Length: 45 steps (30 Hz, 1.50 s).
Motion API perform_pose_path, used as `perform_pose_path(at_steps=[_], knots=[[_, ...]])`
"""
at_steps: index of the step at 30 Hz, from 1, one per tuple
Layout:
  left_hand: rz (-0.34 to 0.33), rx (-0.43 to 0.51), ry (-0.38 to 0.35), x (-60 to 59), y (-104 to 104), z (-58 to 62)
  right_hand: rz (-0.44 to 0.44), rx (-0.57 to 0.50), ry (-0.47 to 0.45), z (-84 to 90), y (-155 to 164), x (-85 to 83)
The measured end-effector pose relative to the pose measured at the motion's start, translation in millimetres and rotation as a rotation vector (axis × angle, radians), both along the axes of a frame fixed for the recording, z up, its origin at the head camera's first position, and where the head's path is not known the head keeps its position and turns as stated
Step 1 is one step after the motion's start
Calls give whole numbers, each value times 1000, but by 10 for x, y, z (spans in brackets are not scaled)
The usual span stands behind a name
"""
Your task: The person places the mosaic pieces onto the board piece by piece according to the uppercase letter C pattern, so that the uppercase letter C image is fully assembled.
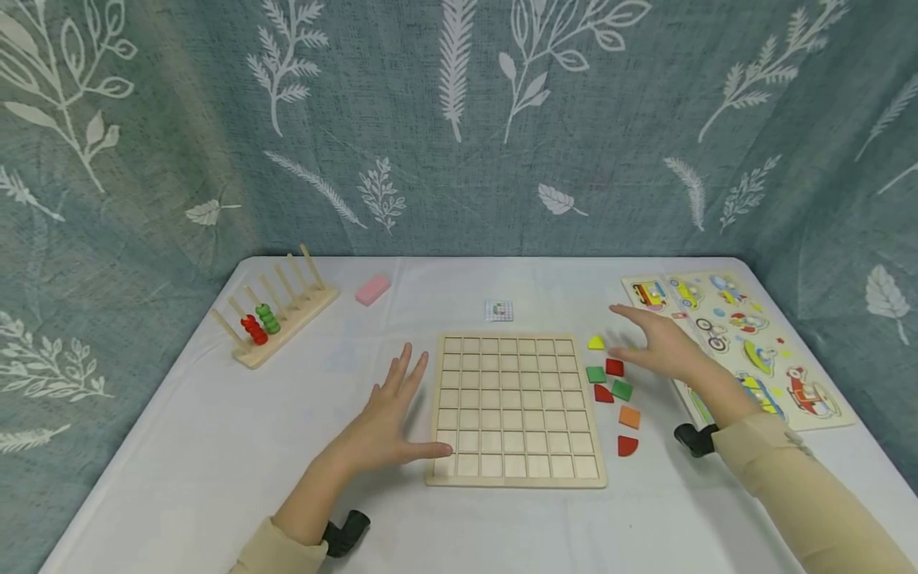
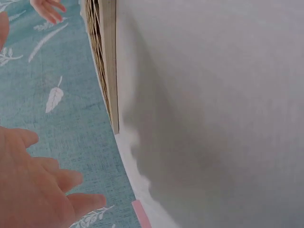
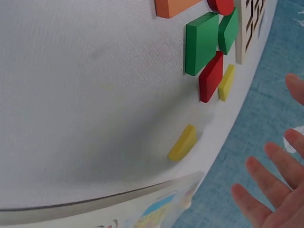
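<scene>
A wooden grid board [image 1: 516, 488] with rows of square cells lies on the white table. Over its left edge hovers my left hand [image 1: 380, 426], fingers spread and thumb stretched across the lower left corner, holding nothing. Beyond the board's right side is my right hand [image 1: 663, 347], empty, with fingers extended. Under and beside it lie flat coloured pieces: a yellow triangle [image 1: 596, 343], red [image 1: 614, 367] and green [image 1: 596, 374] squares, an orange square [image 1: 629, 417] and red quarter rounds [image 1: 627, 446]. The right wrist view shows another yellow piece [image 3: 183, 143] nearer that hand.
A wooden peg stand [image 1: 287, 327] with red and green beads is at the left. Behind the board lie a pink block [image 1: 373, 289] and a small patterned card [image 1: 499, 311]. A picture puzzle board [image 1: 796, 359] covers the right side. A leaf-patterned curtain [image 1: 459, 191] hangs behind.
</scene>
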State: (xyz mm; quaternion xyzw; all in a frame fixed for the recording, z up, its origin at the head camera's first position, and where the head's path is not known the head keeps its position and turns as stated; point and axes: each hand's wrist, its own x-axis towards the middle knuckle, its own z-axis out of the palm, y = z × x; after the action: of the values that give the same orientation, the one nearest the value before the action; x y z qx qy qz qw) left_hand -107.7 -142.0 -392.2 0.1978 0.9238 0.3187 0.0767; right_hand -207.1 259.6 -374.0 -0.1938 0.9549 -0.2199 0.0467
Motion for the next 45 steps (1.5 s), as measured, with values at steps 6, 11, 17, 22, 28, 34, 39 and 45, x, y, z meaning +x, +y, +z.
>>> perform_pose_path(at_steps=[6,11,17,22,28,34,39,45], knots=[[-5,37,-50,21,7,-39,-2,-16,-38,-64,-27,-47],[-16,60,-79,27,25,-61,-2,-29,-52,-94,-51,-63],[-19,97,-115,33,53,-85,-12,-19,-62,-128,-75,-72],[-10,114,-124,34,69,-122,-11,-10,-53,-160,-88,-85],[-13,137,-133,33,82,-162,-12,-24,-72,-175,-112,-99],[-16,165,-161,22,116,-209,-35,-29,-82,-211,-122,-131],[-18,164,-169,12,145,-225,-54,-11,-91,-233,-142,-160],[-35,172,-179,-9,174,-264,-84,9,-106,-262,-157,-189]])
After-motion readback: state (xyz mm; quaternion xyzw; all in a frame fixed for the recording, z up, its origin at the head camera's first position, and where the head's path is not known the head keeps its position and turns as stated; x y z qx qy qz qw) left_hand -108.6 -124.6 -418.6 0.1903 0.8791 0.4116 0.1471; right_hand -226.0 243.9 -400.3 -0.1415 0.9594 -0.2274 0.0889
